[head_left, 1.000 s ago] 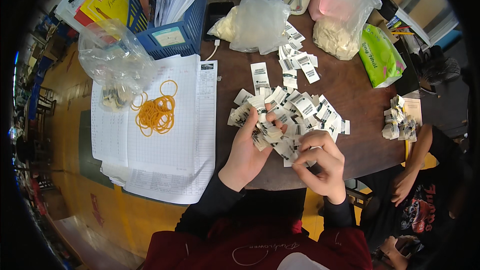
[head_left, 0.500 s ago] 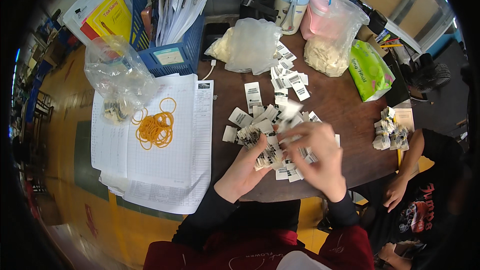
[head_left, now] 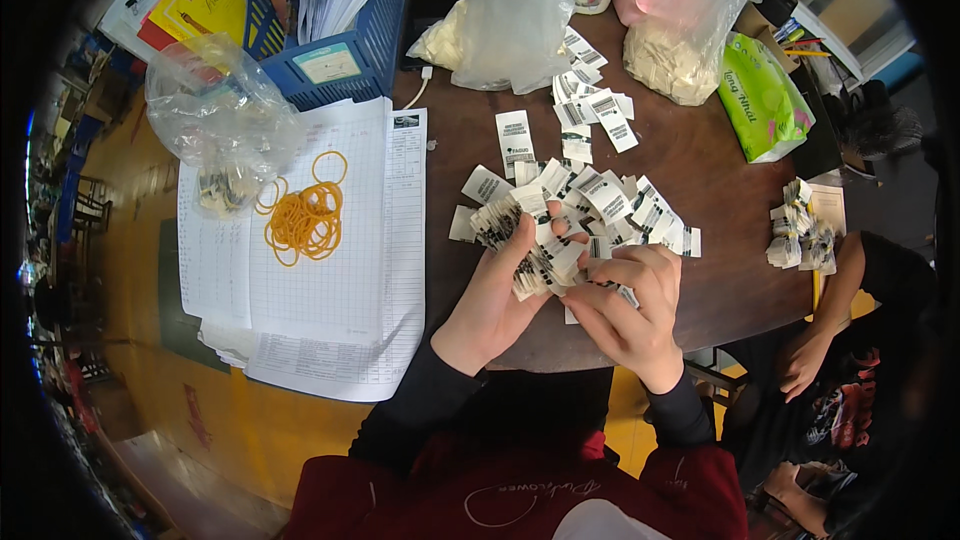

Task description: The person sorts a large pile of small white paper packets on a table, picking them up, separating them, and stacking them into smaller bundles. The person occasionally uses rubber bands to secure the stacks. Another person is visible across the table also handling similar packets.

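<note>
Label stack (head_left: 543,268) (black-and-white) in left fingers (head_left: 514,245)

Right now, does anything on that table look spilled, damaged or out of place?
Nothing looks broken. The loose labels lie strewn at mixed angles beyond the left hand and right hand, trailing toward the white plastic bag, so that patch looks messy. The lower-left corner of the papers also looks rumpled.

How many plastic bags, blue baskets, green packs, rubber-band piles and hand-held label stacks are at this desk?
Plastic bags: 3
Blue basket: 1
Green pack: 1
Rubber-band pile: 1
Label stack in the left hand: 1
Total: 7
</note>
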Motion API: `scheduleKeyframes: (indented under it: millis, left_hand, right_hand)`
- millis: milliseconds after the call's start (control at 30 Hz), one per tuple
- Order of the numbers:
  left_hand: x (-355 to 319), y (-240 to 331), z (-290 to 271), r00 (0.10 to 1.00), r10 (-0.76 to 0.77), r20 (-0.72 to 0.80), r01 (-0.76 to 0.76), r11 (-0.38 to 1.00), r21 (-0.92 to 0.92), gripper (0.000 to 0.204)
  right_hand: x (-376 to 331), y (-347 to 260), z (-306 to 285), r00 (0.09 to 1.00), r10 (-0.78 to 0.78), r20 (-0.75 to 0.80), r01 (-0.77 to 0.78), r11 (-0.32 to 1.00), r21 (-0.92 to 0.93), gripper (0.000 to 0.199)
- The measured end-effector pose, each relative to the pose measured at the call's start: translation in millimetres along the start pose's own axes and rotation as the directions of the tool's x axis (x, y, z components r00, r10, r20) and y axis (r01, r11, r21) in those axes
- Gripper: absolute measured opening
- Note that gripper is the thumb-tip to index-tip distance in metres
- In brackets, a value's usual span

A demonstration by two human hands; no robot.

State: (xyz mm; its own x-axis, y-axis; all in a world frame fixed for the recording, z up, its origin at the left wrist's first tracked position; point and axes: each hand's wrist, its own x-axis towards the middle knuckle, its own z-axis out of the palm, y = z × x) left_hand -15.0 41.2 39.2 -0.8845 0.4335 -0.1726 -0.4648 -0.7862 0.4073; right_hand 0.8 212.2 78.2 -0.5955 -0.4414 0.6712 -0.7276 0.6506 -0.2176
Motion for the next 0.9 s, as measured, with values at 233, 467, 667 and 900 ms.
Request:
scheduleKeyframes:
  millis: [233, 467, 667, 900]
  left_hand:
    - [0.2, 1.2, 5.0, 0.998, -0.010, -0.064, 0.008, 1.000, -0.028, 0.040]
    - [-0.6, 0.9, 9.1, 0.997, -0.036, -0.067, 0.034, 0.999, -0.024, 0.040]
    - [0.6, 3.2, 2.2, 0.997, 0.031, -0.065, -0.039, 0.991, -0.127, 0.042]
    - [-3.2, 1.9, 6.5, 0.989, -0.141, -0.036, 0.141, 0.990, 0.013, 0.049]
  right_hand:
    - [1.6, -6.3, 6.9, 0.999, 0.044, -0.008, -0.043, 0.993, 0.108, 0.021]
    - [-0.6, -5.3, -4.7, 0.992, 0.108, 0.067, -0.123, 0.948, 0.295, 0.022]
    - [2.1, -6.4, -32.5, 0.917, 0.370, 0.148, -0.376, 0.682, 0.627, 0.016]
    - [37.0, 23.0, -47.5, 0.746, 0.658, 0.099, -0.587, 0.581, 0.565, 0.011]
